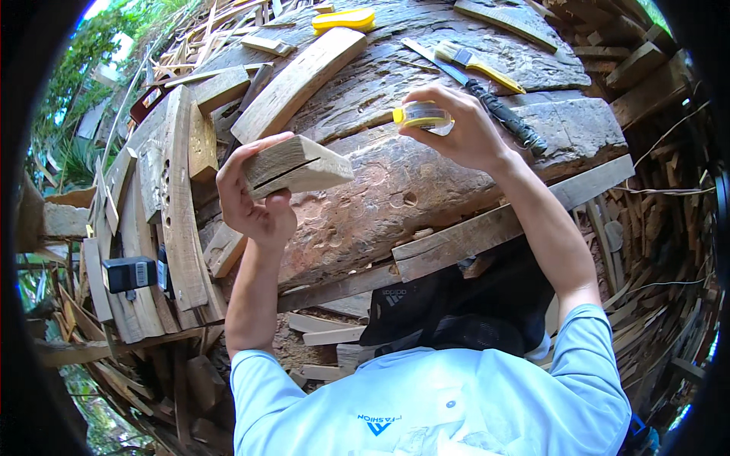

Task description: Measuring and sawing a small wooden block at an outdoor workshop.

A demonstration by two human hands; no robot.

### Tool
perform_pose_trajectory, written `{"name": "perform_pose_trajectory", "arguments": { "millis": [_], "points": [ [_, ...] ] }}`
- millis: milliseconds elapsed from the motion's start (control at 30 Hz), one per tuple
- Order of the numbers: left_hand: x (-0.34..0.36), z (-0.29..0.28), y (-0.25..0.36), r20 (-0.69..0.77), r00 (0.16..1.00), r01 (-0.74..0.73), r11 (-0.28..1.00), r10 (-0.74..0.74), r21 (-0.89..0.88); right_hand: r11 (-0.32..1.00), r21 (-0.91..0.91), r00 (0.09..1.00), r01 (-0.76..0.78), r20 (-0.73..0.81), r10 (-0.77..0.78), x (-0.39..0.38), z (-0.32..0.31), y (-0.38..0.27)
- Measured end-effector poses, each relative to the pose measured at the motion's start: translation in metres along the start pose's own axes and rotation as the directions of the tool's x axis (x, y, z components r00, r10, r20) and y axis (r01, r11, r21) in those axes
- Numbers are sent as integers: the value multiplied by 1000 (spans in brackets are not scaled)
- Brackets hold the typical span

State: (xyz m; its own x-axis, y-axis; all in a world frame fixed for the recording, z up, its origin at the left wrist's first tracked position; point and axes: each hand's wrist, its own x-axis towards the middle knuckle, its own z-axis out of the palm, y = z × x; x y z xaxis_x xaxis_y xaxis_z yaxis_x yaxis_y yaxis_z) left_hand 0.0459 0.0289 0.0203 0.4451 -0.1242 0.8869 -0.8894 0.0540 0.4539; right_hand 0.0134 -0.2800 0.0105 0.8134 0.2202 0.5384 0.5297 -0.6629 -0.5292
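My left hand [255,201] is closed around a short wooden block [315,169], fingers behind it and thumb underneath. A dark, straight slot runs along the block's end face, and the block is held up above the worn timber bench [380,186]. Between the thumb and fingers of my right hand [468,125] is a small, rounded clear case with a yellow end [427,115]; its exact kind is not plain. The case is to the right of the block and apart from it.
Beyond my right hand lie a yellow-handled paintbrush [490,71] and a long blade with a black-wrapped handle [506,114]. A yellow plastic object [344,20] sits by a thick plank [300,83] at the far side. Planks and a black box [129,275] occupy the left.
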Motion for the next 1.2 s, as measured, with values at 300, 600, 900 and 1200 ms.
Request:
{"name": "perform_pose_trajectory", "arguments": {
  "millis": [300,600,900,1200],
  "points": [
    [1,-1,-4,-109,949,293,956,-294,-28,998,28,998,-51,-32,52,-1,-3,2],
    [-1,7,2,18,993,114,993,-115,22,990,126,994,56,-99,-44,8,-17,-23],
    [8,19,9,220,975,-71,983,33,169,893,214,914,396,4,-406,58,-44,-150],
    [16,15,5,194,939,-326,917,286,228,958,118,959,263,77,-272,56,-59,-131]
  ]
}}
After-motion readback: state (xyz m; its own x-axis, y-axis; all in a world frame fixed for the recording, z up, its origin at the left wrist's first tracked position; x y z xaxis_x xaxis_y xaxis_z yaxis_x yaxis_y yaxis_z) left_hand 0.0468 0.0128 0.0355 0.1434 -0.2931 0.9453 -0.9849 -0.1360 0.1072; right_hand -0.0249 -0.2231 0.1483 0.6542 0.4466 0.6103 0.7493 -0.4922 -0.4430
